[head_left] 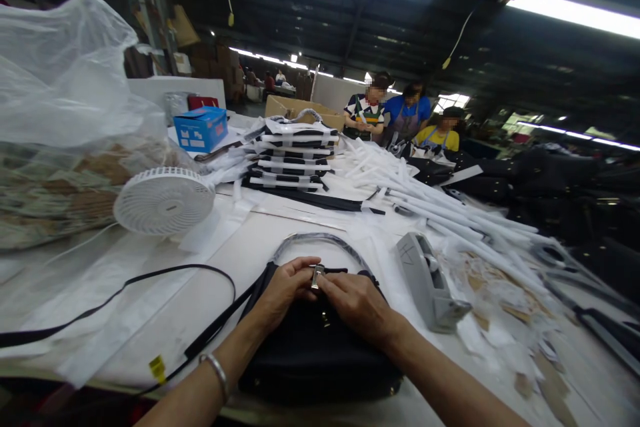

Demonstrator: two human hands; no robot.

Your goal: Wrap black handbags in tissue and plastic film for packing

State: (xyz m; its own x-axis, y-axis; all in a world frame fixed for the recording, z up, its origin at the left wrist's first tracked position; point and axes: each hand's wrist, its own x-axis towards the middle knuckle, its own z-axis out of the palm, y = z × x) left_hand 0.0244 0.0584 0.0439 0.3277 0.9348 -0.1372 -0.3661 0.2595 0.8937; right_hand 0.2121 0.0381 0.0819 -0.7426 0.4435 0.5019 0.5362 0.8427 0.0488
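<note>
A black handbag (320, 353) rests on the white table right in front of me, its wrapped handle (320, 238) arching up behind my hands. Between my hands, at the bag's top edge, is a small metal clasp (317, 276). My left hand (286, 288) pinches it from the left, fingers closed. From the other side, my right hand (356, 301) presses its thumb and fingers against the same clasp. Below it, small gold fittings (325, 320) show on the bag's front. A black strap (220, 327) trails off to the left.
To the left are a white fan (165, 200), a blue box (201, 129) and a large plastic bag (65, 147). Stacked black pieces (295, 153) lie ahead. At right are a tape dispenser (433, 283) and white tubes (440, 203). Several people stand beyond the table.
</note>
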